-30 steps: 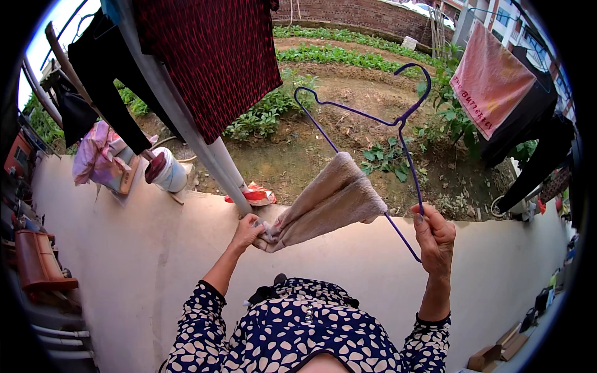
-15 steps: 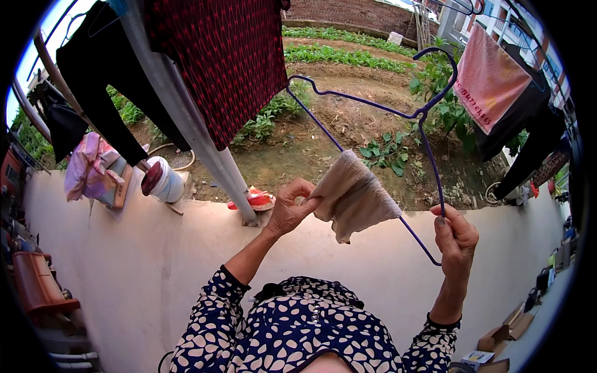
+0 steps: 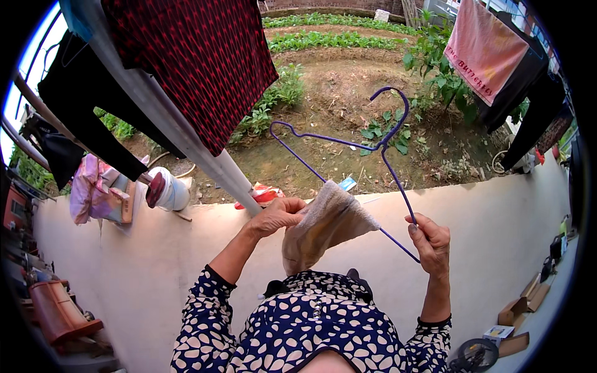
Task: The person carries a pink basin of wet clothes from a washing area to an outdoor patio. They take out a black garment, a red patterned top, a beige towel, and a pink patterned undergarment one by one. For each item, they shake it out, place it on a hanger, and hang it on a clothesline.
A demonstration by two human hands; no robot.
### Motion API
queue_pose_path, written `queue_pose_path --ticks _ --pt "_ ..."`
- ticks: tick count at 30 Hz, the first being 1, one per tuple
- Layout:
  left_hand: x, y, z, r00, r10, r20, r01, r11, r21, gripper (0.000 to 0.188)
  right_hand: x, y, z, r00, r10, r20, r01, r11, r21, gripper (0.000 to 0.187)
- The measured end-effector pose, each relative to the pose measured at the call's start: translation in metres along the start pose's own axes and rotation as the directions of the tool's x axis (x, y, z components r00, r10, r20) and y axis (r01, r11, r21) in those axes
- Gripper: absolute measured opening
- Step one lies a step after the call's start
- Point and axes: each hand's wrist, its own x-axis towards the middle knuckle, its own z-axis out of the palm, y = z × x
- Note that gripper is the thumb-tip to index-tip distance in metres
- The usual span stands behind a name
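Above the pale concrete wall [image 3: 112, 292], near the middle of the view, the left hand [image 3: 278, 216] curls its fingers over the top of a beige cloth [image 3: 320, 227], gripping it where it drapes across the lower bar of a purple wire hanger [image 3: 373, 163]. The cloth hangs down in a loose fold toward the person's chest, and one corner sticks out to the right along the wire. The right hand [image 3: 430, 242] is closed around the hanger's right end, with the thumb pressed against the thin bar and the fingers wrapped behind it. The hanger is tilted, and its hook points up and far, over the garden soil.

To the left, a grey metal pole [image 3: 180, 137] slants down from the far upper corner and ends just beside the left hand. A dark red checked garment [image 3: 199, 56] hangs on it, with black clothes [image 3: 74, 105] farther left. A pink towel [image 3: 482, 50] hangs at the far right. A white bucket [image 3: 171, 191] sits below the pole at the wall's far edge.
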Motion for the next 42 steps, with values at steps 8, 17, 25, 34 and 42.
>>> queue_pose_path --ticks 8,17,25,34,42 --pt "-0.001 0.067 0.037 0.889 0.426 -0.17 -0.422 0.905 0.056 0.014 -0.005 0.027 0.023 0.984 -0.147 0.099 0.144 0.989 0.032 0.016" --pt "0.019 0.086 0.038 0.85 0.275 -0.448 -0.407 0.884 -0.229 0.012 -0.002 0.042 0.018 0.979 -0.19 0.079 0.181 0.978 0.106 0.015" --pt "-0.001 0.041 0.021 0.706 0.165 -0.688 -0.482 0.824 -0.297 0.013 0.011 0.053 0.003 0.973 -0.174 0.15 0.167 0.984 0.055 0.013" --pt "-0.06 0.012 0.01 0.699 0.087 -0.709 -0.475 0.798 -0.37 0.016 0.029 0.06 -0.02 0.904 -0.236 0.357 0.191 0.969 0.156 0.01" --pt "-0.141 -0.026 0.011 0.973 0.231 0.003 -0.107 0.464 -0.879 0.068 0.068 0.022 -0.052 0.608 -0.571 0.551 0.508 0.814 0.284 0.021"
